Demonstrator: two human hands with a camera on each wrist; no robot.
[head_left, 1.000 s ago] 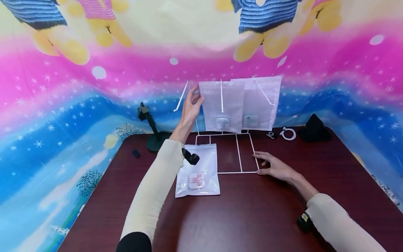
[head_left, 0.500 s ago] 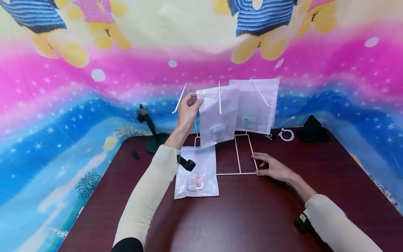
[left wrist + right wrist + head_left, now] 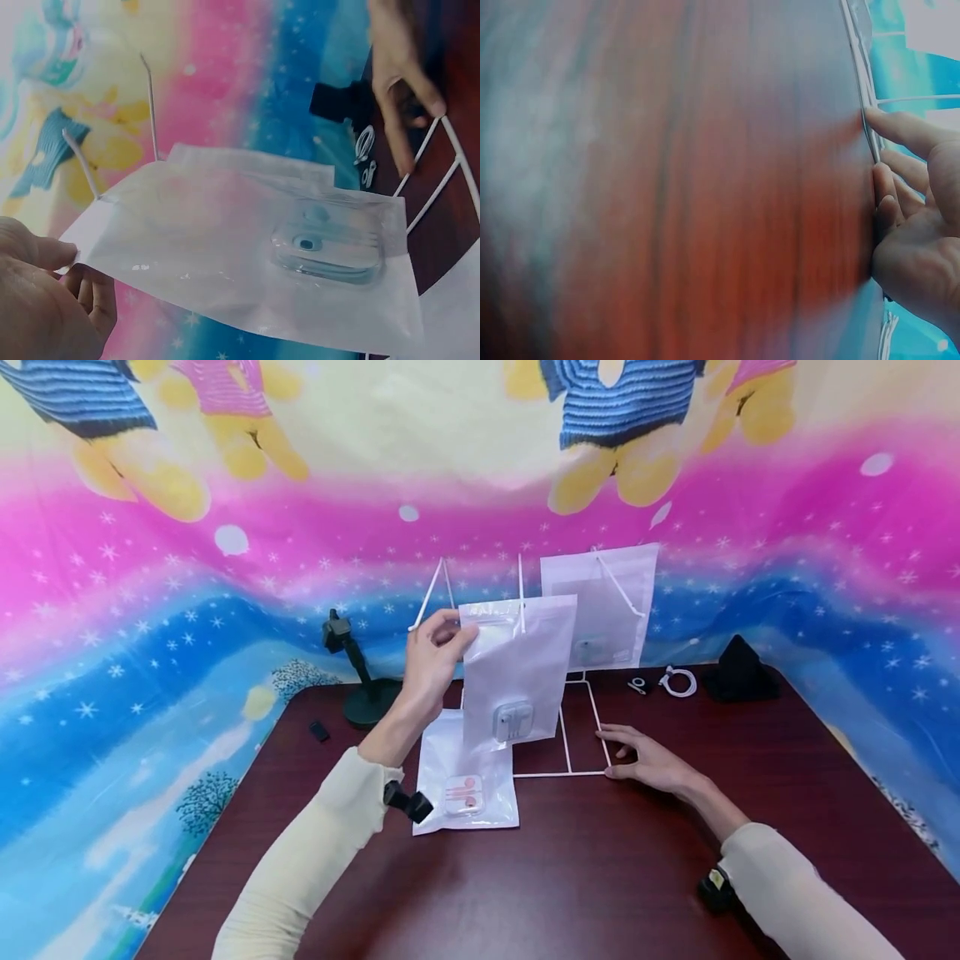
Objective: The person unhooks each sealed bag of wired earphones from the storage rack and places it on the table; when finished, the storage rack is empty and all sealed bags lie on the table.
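My left hand [image 3: 433,662] pinches the upper left corner of a white zip bag [image 3: 517,668] between thumb and fingers. Inside the bag shows a clear case of earphones [image 3: 513,721]. The middle hook [image 3: 522,581] of a white wire rack comes through the bag's top, its end jutting out in front. In the left wrist view the bag [image 3: 217,240] tilts with its case towards the right. My right hand [image 3: 651,760] touches the right front corner of the rack's base [image 3: 558,773] with spread thumb and index finger.
Another bag [image 3: 611,602] hangs on the right hook. The left hook [image 3: 426,593] carries nothing. A bag with pink earphones [image 3: 465,795] lies over the base's left side. Behind are a dark stand [image 3: 367,697], a coiled white cable [image 3: 677,682] and a black object [image 3: 741,670].
My left hand went from beside the bag to pinching its corner, then came down and forward. The bag slid along the hook towards its end. My right hand stayed at the base.
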